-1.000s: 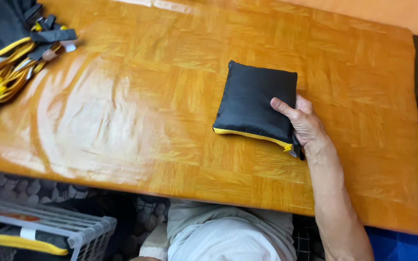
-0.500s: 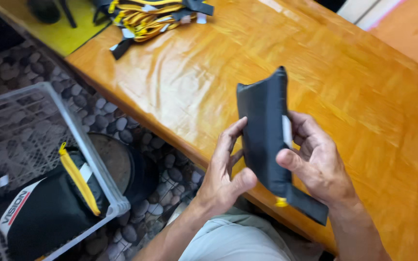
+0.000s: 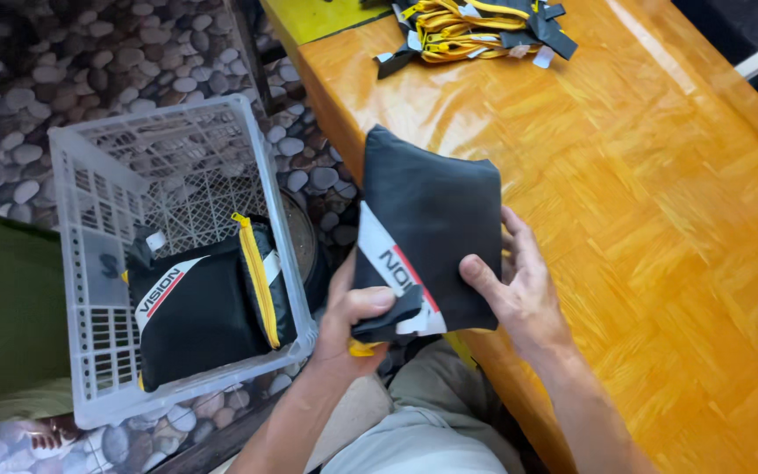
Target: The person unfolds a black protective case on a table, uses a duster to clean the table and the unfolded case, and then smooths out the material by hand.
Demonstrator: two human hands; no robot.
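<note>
Folded black pouch (image 3: 427, 233) is now held up in both hands at the middle of the frame, over the near edge of the desk (image 3: 660, 228), where a second ago it was lying flat on the desk top under the right hand alone. Half a second ago it had already been lifted and was being gripped by both hands; since then it has been turned so that its broad face, crossed by a white and red stripe, is shown to the camera.

The left hand (image 3: 348, 320) is closed on the lower left corner, with the thumb laid over the front and the fingers curled behind, so that the corner is pinched. The right hand (image 3: 519, 294) is set against the lower right edge: its thumb is pressed on the front face and its fingers (image 3: 519, 237) are spread behind the fabric.

The view has also been swung to the left, and a white plastic crate (image 3: 81, 263) on the pebble-patterned floor (image 3: 37, 70) is brought into the left of the frame. One similar black pouch with a yellow zip (image 3: 212, 307) is already lying in it. A heap of yellow and black straps (image 3: 475, 22) is left at the upper middle of the frame, well apart from the hands.

From the lift off the desk, it is judged that the flattening of the pouch is finished and that the pouch is being carried away from the desk top, on the side where the crate stands.
</note>
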